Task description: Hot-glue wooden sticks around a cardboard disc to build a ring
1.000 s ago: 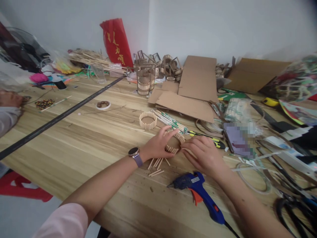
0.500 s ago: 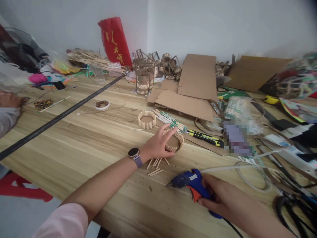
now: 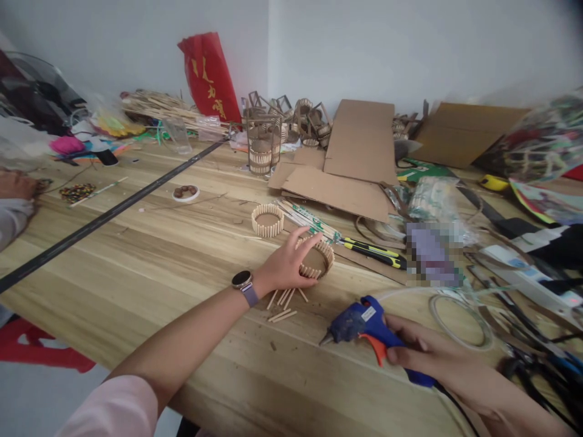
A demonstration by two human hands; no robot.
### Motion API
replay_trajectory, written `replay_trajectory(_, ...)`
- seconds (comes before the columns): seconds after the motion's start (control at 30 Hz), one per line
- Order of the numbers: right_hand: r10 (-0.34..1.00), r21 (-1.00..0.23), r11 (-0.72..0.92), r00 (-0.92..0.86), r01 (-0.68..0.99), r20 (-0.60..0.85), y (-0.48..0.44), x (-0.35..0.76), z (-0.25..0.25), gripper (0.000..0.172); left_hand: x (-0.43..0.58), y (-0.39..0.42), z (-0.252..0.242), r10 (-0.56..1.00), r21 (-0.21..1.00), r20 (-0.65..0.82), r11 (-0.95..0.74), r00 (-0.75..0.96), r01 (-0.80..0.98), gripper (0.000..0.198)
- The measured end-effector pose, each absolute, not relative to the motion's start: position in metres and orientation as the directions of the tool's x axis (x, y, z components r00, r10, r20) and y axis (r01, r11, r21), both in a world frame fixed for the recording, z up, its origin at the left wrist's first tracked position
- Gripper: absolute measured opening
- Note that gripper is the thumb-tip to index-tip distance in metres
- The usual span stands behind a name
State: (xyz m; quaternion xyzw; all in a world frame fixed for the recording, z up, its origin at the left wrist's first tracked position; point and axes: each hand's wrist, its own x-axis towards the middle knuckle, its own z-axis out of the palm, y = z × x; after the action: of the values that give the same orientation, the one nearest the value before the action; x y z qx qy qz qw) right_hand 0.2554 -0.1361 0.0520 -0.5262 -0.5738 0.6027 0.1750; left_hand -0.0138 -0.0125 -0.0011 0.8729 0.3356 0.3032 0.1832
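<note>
My left hand (image 3: 291, 264), with a watch on its wrist, curves around the left side of a small round stick basket (image 3: 324, 260) with a brown base. The thumb is at the near rim and the fingers are at the far rim, partly hiding it. Short loose sticks (image 3: 282, 315) lie just in front of that hand. A second, paler round stick basket (image 3: 268, 221) stands behind it. In my right hand (image 3: 419, 346) is a blue hot glue gun (image 3: 359, 321) with an orange trigger, its nozzle pointing left above the table.
Yellow-black utility knives (image 3: 373, 252) and cardboard sheets (image 3: 339, 188) lie behind the baskets. Coiled tubing (image 3: 460, 321), scissors (image 3: 523, 370) and a power strip (image 3: 528, 267) crowd the right. A black strip (image 3: 113, 212) crosses the table; another person's hand (image 3: 18, 184) is at far left.
My right hand has shifted the glue gun rightward, away from the basket, and its tilt has changed slightly. My left hand stays around the basket. The whole view has shifted a little.
</note>
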Motion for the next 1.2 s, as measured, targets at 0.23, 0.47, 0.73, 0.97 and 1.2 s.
replay_trajectory(0.23, 0.856, -0.843, -0.394, -0.189, 0.366, -0.482, -0.147, 0.237, 0.043, 0.019, -0.014, -0.013, 0.000, 0.700, 0.535, 0.394, -0.702, 0.596, 0.470, 0.103)
replay_trajectory(0.47, 0.966, -0.878, -0.188, -0.081, 0.439, -0.247, -0.152, 0.222, 0.038, 0.028, -0.015, -0.011, 0.000, 0.692, 0.534, 0.399, -0.709, 0.602, 0.460, 0.105)
replay_trajectory(0.73, 0.976, -0.924, -0.196, -0.029, 0.328, -0.217, -0.140, 0.225, 0.021, 0.038, -0.016, -0.011, -0.002, 0.678, 0.537, 0.415, -0.721, 0.607, 0.438, 0.101)
replay_trajectory(0.97, 0.984, -0.937, -0.151, -0.038, 0.316, -0.172, -0.137, 0.225, 0.022, 0.034, -0.021, -0.011, 0.018, 0.603, 0.427, 0.607, -0.797, 0.517, 0.428, 0.043)
replay_trajectory(1.2, 0.981, -0.964, -0.185, -0.017, 0.189, -0.192, -0.129, 0.235, 0.020, 0.035, -0.014, 0.004, 0.047, 0.522, 0.218, 0.468, -0.850, 0.713, 0.479, 0.022)
